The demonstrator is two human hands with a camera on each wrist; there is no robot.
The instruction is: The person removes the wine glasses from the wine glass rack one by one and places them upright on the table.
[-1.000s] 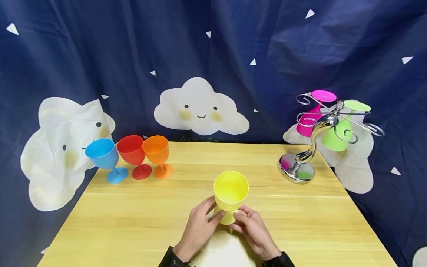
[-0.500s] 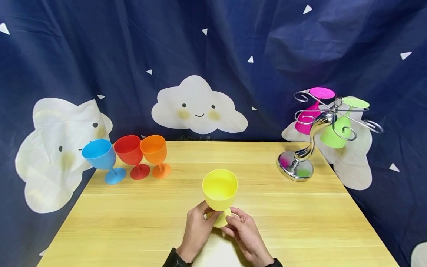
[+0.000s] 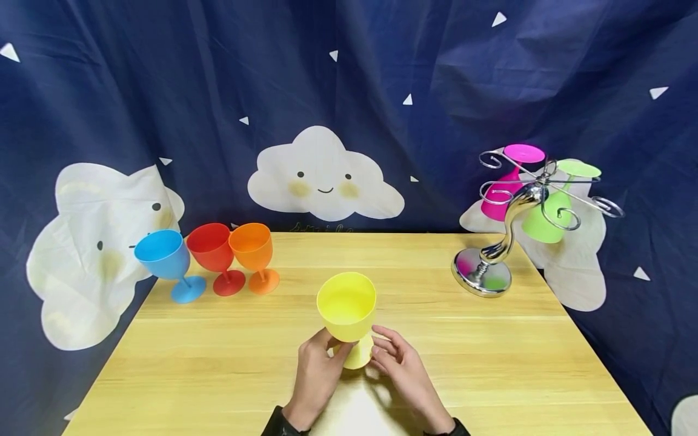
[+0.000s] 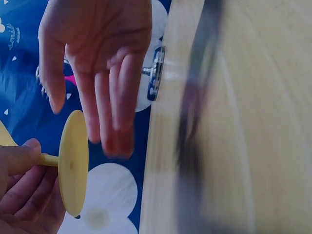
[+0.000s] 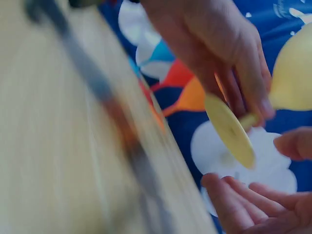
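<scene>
- Yellow goblet [image 3: 343,303], one: mouth upward, held off the table [image 3: 218,375], over its near half, about midway between the left and right edges.
- Handling (judged by eye alone): probably light, stiff plastic, smooth enough to turn in loose fingers, unlikely to break. Best hold: the slim stem [image 4: 50,160], or else the outer wall of the bowl.
- Left hand [image 3: 315,372]: thumb and fingers pinching the stem; bowl above the grip, round foot [image 4: 73,165] below it.
- Right hand [image 3: 402,372]: fingers loosely extended, gripping nothing; just beside the foot, with a gap between in both wrist views.
- Blue goblet [image 3: 166,257], red goblet [image 3: 211,251], orange goblet [image 3: 252,249]: upright row towards the far left corner, blue nearest the left edge. Whether their bowls touch, cannot tell.
- Chrome stand [image 3: 508,224], curled wire arms: near the far right corner.
- Magenta goblet [image 3: 494,211] and green goblet [image 3: 544,225]: hung upside down on the stand, feet uppermost.
- Dark blue cloth [image 3: 463,72], printed with clouds: beyond the far edge.
</scene>
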